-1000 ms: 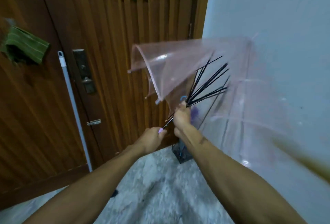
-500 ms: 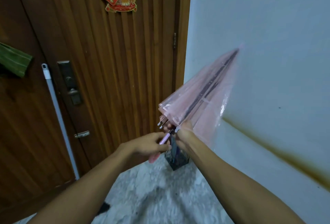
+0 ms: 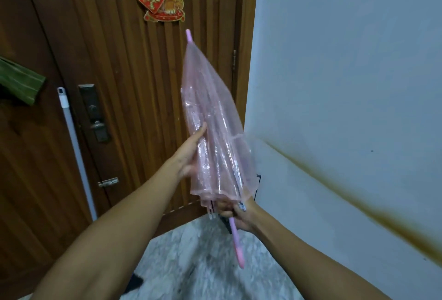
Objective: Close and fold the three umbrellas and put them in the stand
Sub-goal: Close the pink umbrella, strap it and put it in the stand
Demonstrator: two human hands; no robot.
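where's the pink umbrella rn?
Head view, centre: the pink umbrella is closed, tip up, in front of the wooden door; left hand holds its canopy, right hand grips the shaft just below.

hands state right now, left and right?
left hand: holds the pink umbrella around its folded canopy.
right hand: grips the umbrella's shaft just below the canopy.

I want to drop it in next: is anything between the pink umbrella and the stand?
Nothing visible. The pink umbrella, held by the left hand and right hand, itself hides most of the stand in the corner, so its mouth cannot be checked.
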